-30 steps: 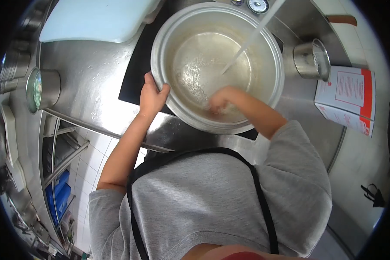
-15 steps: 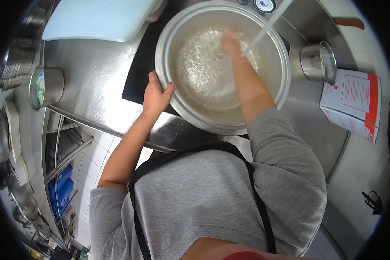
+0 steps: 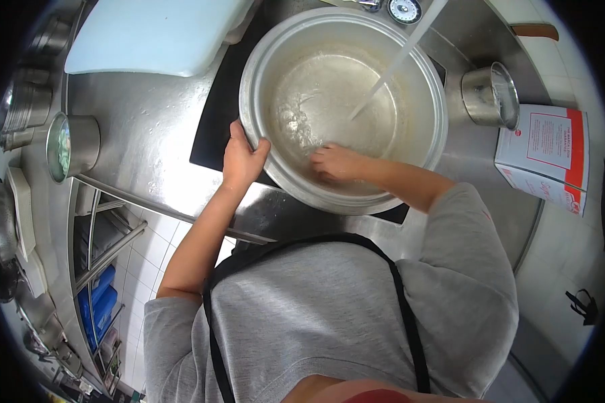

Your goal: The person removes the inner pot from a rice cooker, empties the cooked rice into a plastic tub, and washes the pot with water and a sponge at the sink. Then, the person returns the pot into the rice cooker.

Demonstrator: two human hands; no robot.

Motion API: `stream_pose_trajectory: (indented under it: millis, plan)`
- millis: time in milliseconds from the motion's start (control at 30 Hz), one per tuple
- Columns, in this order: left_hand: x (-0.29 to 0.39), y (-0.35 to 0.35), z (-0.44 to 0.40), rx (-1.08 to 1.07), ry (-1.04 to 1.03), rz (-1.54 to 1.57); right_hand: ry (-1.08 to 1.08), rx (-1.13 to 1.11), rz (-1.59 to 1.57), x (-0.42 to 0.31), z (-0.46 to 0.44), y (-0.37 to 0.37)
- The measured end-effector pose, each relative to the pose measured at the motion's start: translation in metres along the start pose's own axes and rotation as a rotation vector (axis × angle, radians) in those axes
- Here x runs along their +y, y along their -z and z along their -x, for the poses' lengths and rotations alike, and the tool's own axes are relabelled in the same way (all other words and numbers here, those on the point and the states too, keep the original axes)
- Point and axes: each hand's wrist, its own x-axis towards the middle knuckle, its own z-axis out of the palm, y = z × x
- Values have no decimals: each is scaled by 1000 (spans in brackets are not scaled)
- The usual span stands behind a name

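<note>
A large round metal pot with a wide rim stands in front of me, with shallow water inside. My left hand grips the near left part of the rim, its thumb over the top. Inside the pot, low on the near side, is my right hand. Its fingers are curled toward the pot's bottom, and whatever they may hold is hidden. A pale, narrow streak, which looks like a stream of water, slants from the top right into the pot.
A black panel lies under the pot on the steel counter. Round it are a light blue board, a steel container at left, another steel container at right, a round dial and a red-white box.
My right hand has swept from the far side of the pot to its near side. The water has calmed. My left hand stays on the rim.
</note>
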Motion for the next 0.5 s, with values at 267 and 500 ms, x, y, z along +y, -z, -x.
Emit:
stream_pose_trajectory:
  millis: [267, 500]
  plan:
    - [4, 1, -4, 7, 62, -30, -290, 679, 219, 86, -112, 41]
    - [-1, 1, -5, 14, 14, 6, -960, 213, 452, 215, 31, 26]
